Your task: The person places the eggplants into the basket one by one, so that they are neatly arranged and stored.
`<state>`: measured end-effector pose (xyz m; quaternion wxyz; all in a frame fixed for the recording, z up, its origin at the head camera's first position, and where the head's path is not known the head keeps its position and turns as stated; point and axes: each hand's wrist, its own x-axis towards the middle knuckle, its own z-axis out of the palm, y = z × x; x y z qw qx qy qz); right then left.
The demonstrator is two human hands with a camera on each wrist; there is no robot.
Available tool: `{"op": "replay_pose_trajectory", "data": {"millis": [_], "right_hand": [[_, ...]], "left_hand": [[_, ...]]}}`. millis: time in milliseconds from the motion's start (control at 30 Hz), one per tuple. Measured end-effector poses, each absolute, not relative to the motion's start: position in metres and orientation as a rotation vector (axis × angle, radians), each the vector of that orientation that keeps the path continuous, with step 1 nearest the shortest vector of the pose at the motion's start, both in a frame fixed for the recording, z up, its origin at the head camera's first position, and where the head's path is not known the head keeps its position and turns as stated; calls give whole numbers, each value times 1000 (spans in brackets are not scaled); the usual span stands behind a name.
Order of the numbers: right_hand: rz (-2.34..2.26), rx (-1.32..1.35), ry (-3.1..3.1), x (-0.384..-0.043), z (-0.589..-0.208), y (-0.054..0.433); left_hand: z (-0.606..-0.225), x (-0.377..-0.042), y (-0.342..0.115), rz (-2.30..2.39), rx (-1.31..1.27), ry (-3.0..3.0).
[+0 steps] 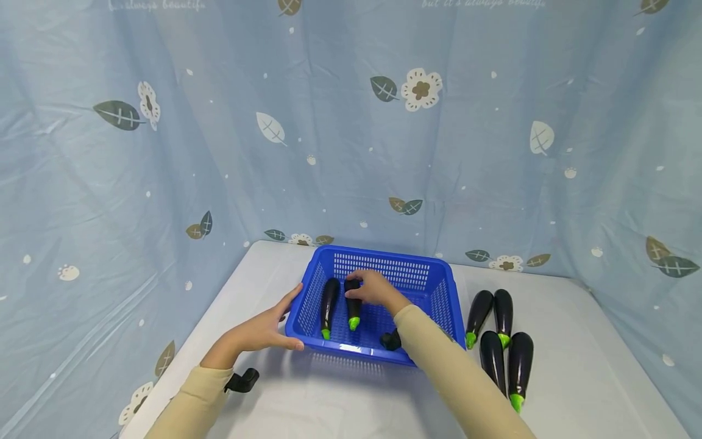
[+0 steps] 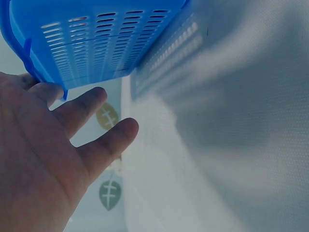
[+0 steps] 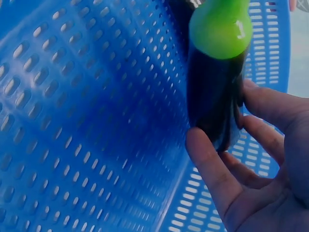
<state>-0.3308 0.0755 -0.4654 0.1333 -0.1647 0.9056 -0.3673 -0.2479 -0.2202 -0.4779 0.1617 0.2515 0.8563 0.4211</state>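
Note:
A blue plastic basket point(image 1: 457, 311) with slotted walls stands on the table. Inside it, my right hand point(image 1: 375, 288) pinches a dark eggplant point(image 1: 354, 310) by its thick end, and the bright green stem end points toward me. In the right wrist view, thumb and fingers lie on either side of this eggplant point(image 3: 215, 92). A second eggplant point(image 1: 329, 302) lies just left of it in the basket. My left hand point(image 1: 260, 329) touches the basket's left rim near the front corner, with fingers spread and mostly straight; the left wrist view shows the palm beside the basket wall point(image 2: 106, 43).
To the right of the basket, several more eggplants point(image 1: 521, 363) lie grouped on the white table point(image 1: 581, 372). A blue patterned curtain point(image 1: 340, 152) hangs behind and along the sides. Black wrist mounts point(image 1: 242, 381) show at both forearms.

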Motion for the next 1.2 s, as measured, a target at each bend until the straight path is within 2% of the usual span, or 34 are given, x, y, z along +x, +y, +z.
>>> {"op": "replay_pose_trajectory", "data": {"millis": [400,1200], "right_hand": [[-918,-501,2561,-328,-466,68],[-986,-535,2512,-323,-454,77]], "left_hand": [[-480,-249,-219,1198,709,2443],[-480,-248,-220,1195,692,2450]]}}
